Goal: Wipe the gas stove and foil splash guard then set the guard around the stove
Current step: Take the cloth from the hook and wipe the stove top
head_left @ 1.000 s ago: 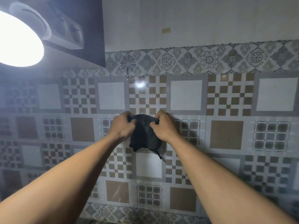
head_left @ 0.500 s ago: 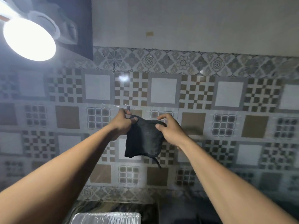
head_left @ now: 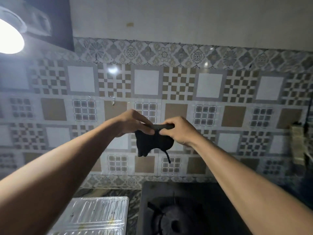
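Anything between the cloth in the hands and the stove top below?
Nothing visible. Both the left hand and right hand hold the black cloth in open air above the stove; the foil guard lies flat left of it.

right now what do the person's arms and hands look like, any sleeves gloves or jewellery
Both forearms are bare along all of their visible length: no sleeves show. The left hand and the right hand wear no gloves, and no rings, watch or bracelets can be seen on the fingers or wrists. No markings show.
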Demonstrator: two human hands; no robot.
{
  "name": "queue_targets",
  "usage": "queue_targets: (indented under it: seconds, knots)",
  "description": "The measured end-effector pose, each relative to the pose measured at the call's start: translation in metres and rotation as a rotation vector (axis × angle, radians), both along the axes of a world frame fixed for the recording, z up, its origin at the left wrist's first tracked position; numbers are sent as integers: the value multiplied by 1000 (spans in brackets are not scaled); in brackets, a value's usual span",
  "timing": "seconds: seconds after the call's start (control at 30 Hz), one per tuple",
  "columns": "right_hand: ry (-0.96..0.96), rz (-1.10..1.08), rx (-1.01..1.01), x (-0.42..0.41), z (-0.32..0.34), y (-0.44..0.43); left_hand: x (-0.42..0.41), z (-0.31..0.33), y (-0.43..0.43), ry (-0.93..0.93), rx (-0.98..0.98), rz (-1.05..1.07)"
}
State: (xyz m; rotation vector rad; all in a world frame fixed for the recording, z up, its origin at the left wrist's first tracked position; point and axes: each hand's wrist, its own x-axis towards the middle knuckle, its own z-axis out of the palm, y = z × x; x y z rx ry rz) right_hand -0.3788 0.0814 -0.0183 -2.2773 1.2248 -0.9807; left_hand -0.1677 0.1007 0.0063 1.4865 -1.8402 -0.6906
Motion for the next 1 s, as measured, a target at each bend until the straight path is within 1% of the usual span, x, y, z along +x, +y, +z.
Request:
queue_targets:
  seconds: [0.07, 0.1, 0.17, 0.3, 0.4, 0.5, 0.67, 0.77, 0.8, 0.9, 0.93, 1.0]
  knots:
    - [2, 13, 62, -14, -2, 2, -16, -7, 4, -219, -24, -2]
    - [19, 25, 92, -22, -5, 3, -23, -12, 4, -284, -31, -16]
    - [48, 39, 140, -36, -11, 3, -34, -21, 2, -332, -19, -42]
    - [84, 49, 246, -59, -27, -1, -58, -43, -1, -290, -50, -55]
    - [154, 78, 281, -66, -43, -2, -73, -62, -4, -284, -92, -64]
    - [203, 41, 266, -69, -59, -6, -78, -85, -9, -224, -65, -49]
    - [241, 20, 376, -65, -88, -24, -78, -129, -11, -155, -30, 16]
    - [321, 20, 375, -62, -99, -37, -68, -163, -12, -117, 33, 90]
    - [339, 15, 368, -61, -103, -41, -63, -176, -13, -153, 58, 113]
    - [367, -8, 356, -55, -117, -55, -50, -210, -8, -355, 121, 160]
    - [394, -11, 335, -51, -121, -59, -48, -220, -4, -368, 134, 163]
    - [465, -18, 276, -44, -130, -67, -52, -236, 8, -333, 153, 123]
